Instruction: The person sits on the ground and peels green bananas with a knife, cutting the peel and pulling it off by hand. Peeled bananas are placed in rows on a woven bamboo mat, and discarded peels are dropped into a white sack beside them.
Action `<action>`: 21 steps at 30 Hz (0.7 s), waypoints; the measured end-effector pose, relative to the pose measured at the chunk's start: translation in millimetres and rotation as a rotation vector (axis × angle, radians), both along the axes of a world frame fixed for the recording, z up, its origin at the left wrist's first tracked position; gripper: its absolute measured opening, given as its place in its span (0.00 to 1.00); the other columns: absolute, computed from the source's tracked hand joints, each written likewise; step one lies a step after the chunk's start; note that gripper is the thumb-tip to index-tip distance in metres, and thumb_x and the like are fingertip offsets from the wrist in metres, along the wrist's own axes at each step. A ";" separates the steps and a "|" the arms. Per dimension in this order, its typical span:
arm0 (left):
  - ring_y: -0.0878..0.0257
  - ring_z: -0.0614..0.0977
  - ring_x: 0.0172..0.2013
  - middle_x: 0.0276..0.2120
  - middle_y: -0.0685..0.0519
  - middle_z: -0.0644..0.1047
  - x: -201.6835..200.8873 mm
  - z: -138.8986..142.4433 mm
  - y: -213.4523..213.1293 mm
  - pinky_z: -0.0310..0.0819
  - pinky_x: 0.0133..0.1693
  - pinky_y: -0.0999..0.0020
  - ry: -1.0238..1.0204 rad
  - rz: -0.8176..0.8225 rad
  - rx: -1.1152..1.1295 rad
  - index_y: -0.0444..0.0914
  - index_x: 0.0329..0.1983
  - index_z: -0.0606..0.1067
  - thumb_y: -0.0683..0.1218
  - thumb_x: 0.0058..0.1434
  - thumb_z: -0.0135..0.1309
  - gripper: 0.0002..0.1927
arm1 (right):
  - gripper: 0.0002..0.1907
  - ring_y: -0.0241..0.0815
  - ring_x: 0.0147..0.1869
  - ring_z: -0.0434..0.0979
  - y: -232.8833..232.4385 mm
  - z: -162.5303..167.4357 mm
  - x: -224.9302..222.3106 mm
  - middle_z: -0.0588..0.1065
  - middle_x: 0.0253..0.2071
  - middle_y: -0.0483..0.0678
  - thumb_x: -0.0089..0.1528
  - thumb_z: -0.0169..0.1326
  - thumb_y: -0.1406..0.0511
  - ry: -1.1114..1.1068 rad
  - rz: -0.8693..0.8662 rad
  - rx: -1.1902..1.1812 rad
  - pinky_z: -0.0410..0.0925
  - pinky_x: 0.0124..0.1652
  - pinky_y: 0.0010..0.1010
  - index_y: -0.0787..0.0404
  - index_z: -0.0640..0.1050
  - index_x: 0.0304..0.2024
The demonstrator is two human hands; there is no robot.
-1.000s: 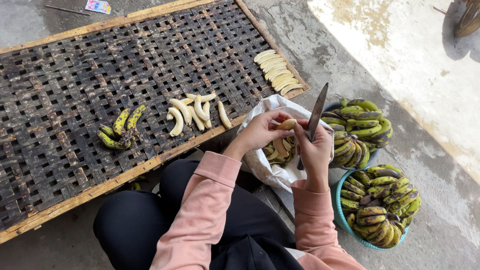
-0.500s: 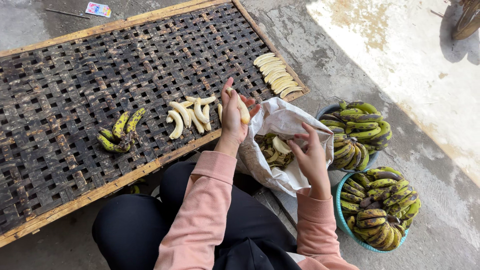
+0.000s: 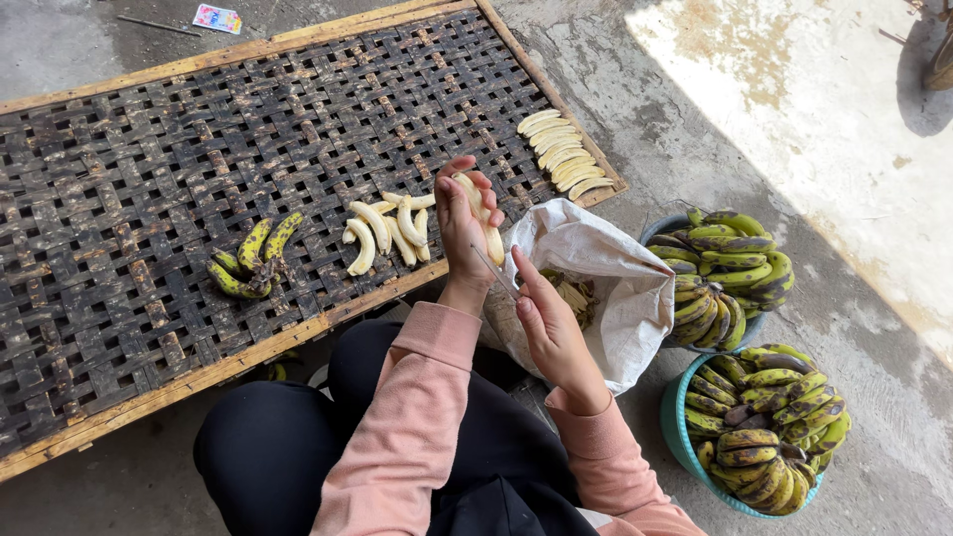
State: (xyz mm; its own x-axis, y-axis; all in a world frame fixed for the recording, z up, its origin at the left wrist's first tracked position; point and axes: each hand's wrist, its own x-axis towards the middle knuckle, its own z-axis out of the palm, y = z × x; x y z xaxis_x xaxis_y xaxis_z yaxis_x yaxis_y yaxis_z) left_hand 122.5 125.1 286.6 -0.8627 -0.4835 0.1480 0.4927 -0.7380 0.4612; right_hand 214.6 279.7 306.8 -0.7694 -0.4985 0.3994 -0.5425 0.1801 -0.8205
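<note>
Holding a peeled banana, the left hand has its fingers curled shut around the pale fruit, raised over the near edge of the woven rack. The right hand hovers just beside it, above the open white sack, fingers pinched on the handle of a thin knife whose blade points up toward the left wrist. On the rack, a small row of peeled bananas lies just left of the left hand, and a few unpeeled green ones lie farther left. Another row of peeled fruit sits at the rack's right corner. Two basins of unpeeled bananas stand on the concrete floor to the right of the sack.
</note>
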 end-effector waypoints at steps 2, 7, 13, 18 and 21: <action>0.71 0.70 0.32 0.36 0.57 0.71 1.9 4.6 -1.5 0.65 0.29 0.78 0.027 -0.034 0.039 0.44 0.53 0.68 0.58 0.78 0.34 0.17 | 0.26 0.40 0.48 0.70 -4.6 2.1 -3.3 0.70 0.48 0.48 0.74 0.44 0.65 0.059 -0.001 0.011 0.64 0.52 0.28 0.58 0.62 0.75; 0.70 0.69 0.32 0.36 0.57 0.71 4.5 7.6 -4.1 0.64 0.30 0.77 0.095 -0.080 0.135 0.44 0.53 0.68 0.57 0.79 0.35 0.16 | 0.25 0.42 0.40 0.69 -8.4 2.8 -3.9 0.67 0.37 0.49 0.72 0.45 0.65 0.028 -0.032 0.102 0.65 0.45 0.28 0.56 0.65 0.73; 0.70 0.69 0.33 0.35 0.57 0.69 7.1 6.6 -5.7 0.64 0.30 0.77 0.117 -0.080 0.149 0.44 0.52 0.67 0.58 0.79 0.36 0.15 | 0.25 0.44 0.40 0.70 -12.9 1.7 -4.7 0.67 0.37 0.49 0.73 0.45 0.65 0.080 -0.081 0.129 0.66 0.45 0.29 0.55 0.66 0.73; 0.69 0.70 0.32 0.34 0.57 0.69 4.7 1.1 -3.3 0.66 0.28 0.77 0.061 -0.167 0.258 0.45 0.51 0.67 0.58 0.77 0.37 0.15 | 0.25 0.46 0.40 0.71 -17.6 0.9 -9.0 0.69 0.38 0.50 0.72 0.46 0.66 0.104 -0.121 0.122 0.67 0.46 0.30 0.53 0.66 0.73; 0.67 0.72 0.32 0.34 0.57 0.70 4.8 -5.6 1.5 0.69 0.28 0.75 0.028 -0.219 0.299 0.44 0.50 0.67 0.59 0.76 0.39 0.15 | 0.26 0.46 0.40 0.72 -18.7 -1.1 -11.0 0.69 0.38 0.51 0.71 0.46 0.66 0.115 -0.159 0.141 0.68 0.45 0.31 0.53 0.67 0.73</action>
